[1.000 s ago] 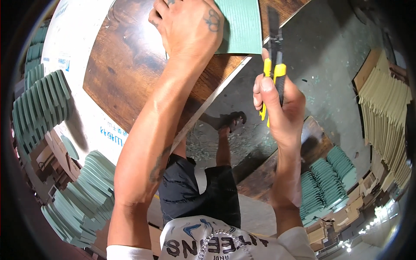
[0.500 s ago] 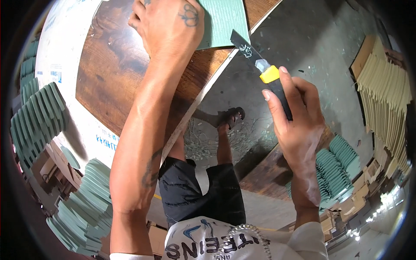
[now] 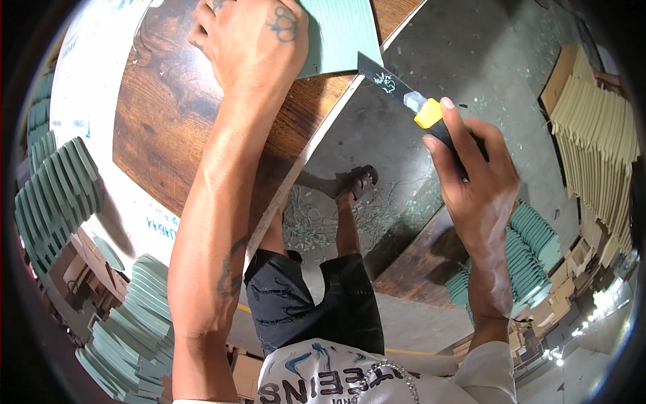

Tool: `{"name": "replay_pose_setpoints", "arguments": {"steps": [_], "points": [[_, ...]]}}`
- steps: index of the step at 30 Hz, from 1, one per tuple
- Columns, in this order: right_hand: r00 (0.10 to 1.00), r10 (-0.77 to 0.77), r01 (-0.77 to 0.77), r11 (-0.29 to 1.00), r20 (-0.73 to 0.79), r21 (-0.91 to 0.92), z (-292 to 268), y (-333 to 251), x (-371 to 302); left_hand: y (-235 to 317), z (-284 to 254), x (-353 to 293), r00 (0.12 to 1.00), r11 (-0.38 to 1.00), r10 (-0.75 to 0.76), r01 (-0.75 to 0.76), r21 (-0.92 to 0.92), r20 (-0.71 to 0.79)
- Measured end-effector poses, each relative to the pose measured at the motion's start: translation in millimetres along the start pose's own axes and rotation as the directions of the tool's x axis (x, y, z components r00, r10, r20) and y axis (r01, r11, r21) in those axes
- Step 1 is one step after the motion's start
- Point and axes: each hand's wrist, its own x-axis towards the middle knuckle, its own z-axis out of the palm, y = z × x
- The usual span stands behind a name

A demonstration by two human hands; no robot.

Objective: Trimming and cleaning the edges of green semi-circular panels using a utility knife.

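Observation:
My right hand point(image 3: 481, 168) grips a utility knife point(image 3: 428, 113) with a black handle, a yellow collar and a long dark blade. The blade slants up to the left, and its tip overlaps the near right corner of a pale green ribbed sheet point(image 3: 343, 37). Whether it touches the sheet I cannot tell. On the sheet's left side, at the top of the view, lies my left hand point(image 3: 259, 44), back upward and fingers curled. What is under those fingers stays hidden. Beneath the sheet is a dark wood-grain board point(image 3: 168, 114) with a pale cut edge.
Stacks of green curved pieces point(image 3: 57, 182) stand at the left, with another green stack point(image 3: 134, 323) lower down. More green pieces point(image 3: 531, 236) and a tall cream stack point(image 3: 592, 135) are at the right. Green scraps point(image 3: 323, 215) litter the grey floor around my foot.
My right hand has moved a little to the right and down, and the knife lies at a flatter slant. My left hand stays at the sheet; the whole view has shifted slightly.

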Motion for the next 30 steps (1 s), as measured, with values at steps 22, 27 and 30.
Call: {"name": "replay_pose_setpoints", "arguments": {"steps": [22,27,30], "points": [[0.999,-0.041,0.041,0.999,0.023,0.008,-2,6,2,-3,3,-1,1.000,0.999,-0.015,0.014,0.039,0.017],[0.999,-0.045,0.045,0.999,0.022,0.008,-1,3,5,-4,-6,2,1.000,1.000,0.021,-0.021,0.010,0.013],[0.999,-0.043,0.042,0.999,0.026,0.006,-3,3,8,-3,-5,2,0.999,0.998,0.052,-0.052,-0.036,-0.005]]}}
